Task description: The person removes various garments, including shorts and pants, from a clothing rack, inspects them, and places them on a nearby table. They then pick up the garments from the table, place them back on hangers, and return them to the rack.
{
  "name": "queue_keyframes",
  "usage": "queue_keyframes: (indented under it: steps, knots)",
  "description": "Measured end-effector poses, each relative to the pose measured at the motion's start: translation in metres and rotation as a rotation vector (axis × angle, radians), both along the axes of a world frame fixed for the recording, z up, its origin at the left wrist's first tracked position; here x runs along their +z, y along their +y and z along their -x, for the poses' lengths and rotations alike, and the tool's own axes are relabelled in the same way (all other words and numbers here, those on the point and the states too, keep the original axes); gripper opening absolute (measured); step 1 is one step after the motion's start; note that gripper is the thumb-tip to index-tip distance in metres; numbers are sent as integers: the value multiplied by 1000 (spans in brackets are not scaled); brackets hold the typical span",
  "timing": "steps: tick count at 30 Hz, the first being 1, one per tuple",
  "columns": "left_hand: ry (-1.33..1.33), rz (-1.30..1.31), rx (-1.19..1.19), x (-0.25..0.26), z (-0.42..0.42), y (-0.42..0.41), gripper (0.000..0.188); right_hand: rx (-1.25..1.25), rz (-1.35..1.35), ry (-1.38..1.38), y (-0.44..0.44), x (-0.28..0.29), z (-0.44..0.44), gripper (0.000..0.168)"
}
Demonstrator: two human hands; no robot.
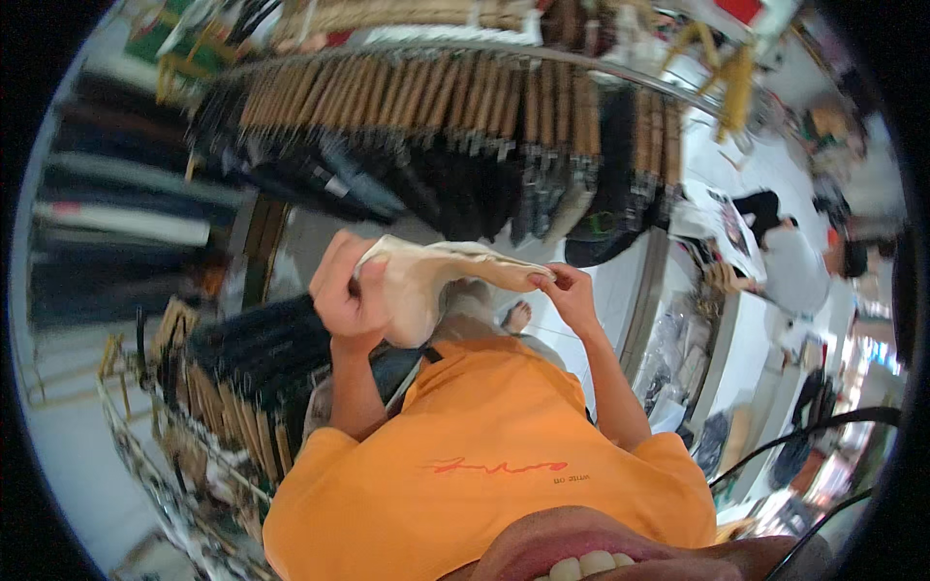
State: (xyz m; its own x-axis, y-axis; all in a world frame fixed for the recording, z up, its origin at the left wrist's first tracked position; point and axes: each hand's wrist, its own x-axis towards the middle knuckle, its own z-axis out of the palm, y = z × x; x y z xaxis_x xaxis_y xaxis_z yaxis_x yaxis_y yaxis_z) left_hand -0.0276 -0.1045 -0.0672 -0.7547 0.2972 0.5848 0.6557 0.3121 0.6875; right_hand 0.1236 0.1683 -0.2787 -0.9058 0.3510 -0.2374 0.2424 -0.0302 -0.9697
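Note:
Between my two hands stretches a cream-coloured piece of cloth (418,290), likely a garment; its kind is unclear. My left hand (349,287) is closed round its bunched left end, with folds hanging beside the fingers. At the other end, my right hand (570,287) pinches the narrow edge between thumb and fingertips. The cloth is held in the air in front of my orange T-shirt (494,450). Just beyond it hang dark garments (465,189) on a rail.
Wooden hangers (436,94) crowd the rack ahead. Another rack of dark clothes (254,348) stands close on the left. Plastic-wrapped items (665,363) lie at the right. Farther right, a person in a pale shirt (795,269) is beside a white surface. A bare foot (517,317) shows on the tiled floor.

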Motion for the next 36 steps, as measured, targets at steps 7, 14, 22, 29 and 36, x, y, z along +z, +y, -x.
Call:
queue_keyframes:
  steps: [7,14,22,29,36]
  knots:
    - [55,-99,46,-17,55,-62,11,324,-148,-211,-63,31,64,27]
    - [-90,29,-194,-36,140,-105,7,350,-369,-216,-111,28,140,64]
    - [-320,74,-637,-60,165,-108,7,156,-564,-247,-148,64,168,56]
    - [-375,144,-924,-71,206,-63,10,-505,-601,-258,-104,71,117,29]
    - [-502,196,-1160,-64,169,21,10,-821,-699,-132,1,95,116,30]
